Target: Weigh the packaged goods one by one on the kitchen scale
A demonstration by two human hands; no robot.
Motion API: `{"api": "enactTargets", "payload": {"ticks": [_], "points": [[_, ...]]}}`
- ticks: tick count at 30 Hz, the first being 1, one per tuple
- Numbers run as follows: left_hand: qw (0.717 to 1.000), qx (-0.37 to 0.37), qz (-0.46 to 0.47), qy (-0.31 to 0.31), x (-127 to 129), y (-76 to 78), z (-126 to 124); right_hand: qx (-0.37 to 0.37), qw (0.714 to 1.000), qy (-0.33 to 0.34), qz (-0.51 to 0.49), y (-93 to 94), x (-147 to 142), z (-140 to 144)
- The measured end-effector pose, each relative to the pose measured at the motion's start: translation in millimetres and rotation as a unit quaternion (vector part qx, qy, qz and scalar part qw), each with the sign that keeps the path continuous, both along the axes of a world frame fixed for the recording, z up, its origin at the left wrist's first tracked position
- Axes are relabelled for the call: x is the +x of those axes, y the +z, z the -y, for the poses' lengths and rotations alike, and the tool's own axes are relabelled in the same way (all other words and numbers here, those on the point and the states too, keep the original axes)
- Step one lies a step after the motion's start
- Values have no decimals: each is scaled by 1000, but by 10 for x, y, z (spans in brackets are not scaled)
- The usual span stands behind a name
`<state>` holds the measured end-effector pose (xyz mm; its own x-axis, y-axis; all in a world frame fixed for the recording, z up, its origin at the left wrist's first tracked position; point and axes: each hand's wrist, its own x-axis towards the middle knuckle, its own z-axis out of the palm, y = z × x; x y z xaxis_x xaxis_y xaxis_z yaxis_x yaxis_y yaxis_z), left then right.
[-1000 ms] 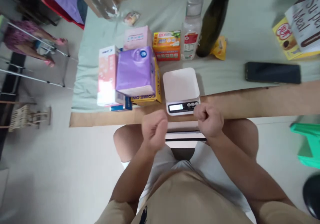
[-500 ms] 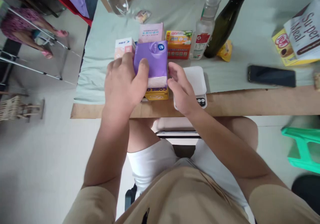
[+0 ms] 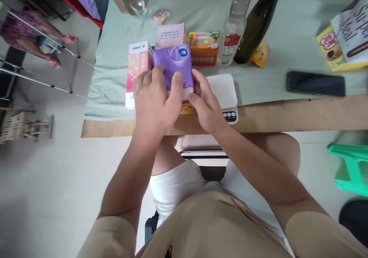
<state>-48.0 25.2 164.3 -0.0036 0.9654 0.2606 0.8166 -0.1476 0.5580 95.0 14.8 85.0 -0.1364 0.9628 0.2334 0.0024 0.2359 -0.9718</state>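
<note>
— Two hands on one pack? Where does it sit?

— Yes. The left hand (image 3: 156,99) and the right hand (image 3: 205,104) clasp the purple tissue pack (image 3: 174,64) from either side, fingers curled onto it. It lies on a yellow box (image 3: 186,108) close to the table's near edge, toward the left end.

— Any room around it?

— Little. A pink carton (image 3: 138,68) touches it on the left; the white scale (image 3: 222,93) stands just beside on the right. Behind are a pink box (image 3: 170,35) and an orange box (image 3: 204,48), then a clear bottle (image 3: 231,35) and a dark bottle (image 3: 255,20).

— And the surface?

— A pale green cloth (image 3: 115,78) covers the table (image 3: 287,116), leaving a bare brown strip at the near edge. A black phone (image 3: 315,83) lies well apart to the right, with open cloth between. Pale floor (image 3: 43,181) is to the left.
</note>
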Motion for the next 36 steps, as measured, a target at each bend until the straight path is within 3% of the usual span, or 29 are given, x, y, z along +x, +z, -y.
{"api": "enactTargets", "payload": {"ticks": [5, 9, 15, 19, 24, 27, 32, 36], "points": [[998, 50, -9, -33, 101, -147, 129, 4, 1000, -21, -23, 2, 95, 72], [990, 70, 83, -86, 182, -255, 290, -7, 999, -37, -29, 11, 193, 148], [977, 61, 197, -53, 280, -462, 505, -15, 998, -33, -55, -17, 280, 232], [955, 77, 270, -98, 364, -575, 552, 21, 997, -55, -46, -108, 348, 230], [944, 101, 262, -173, 640, -640, 524, 30, 993, -89, -75, -235, 677, 251], [937, 85, 275, -199, 812, -792, 463, 31, 991, -118, -55, -283, 947, 291], [948, 43, 268, -168, 902, -1070, 367, 5, 993, -118, 19, -352, 1158, 325], [961, 29, 239, -135, 870, -1132, 255, 8, 993, -104, 50, -396, 1130, 258]]}}
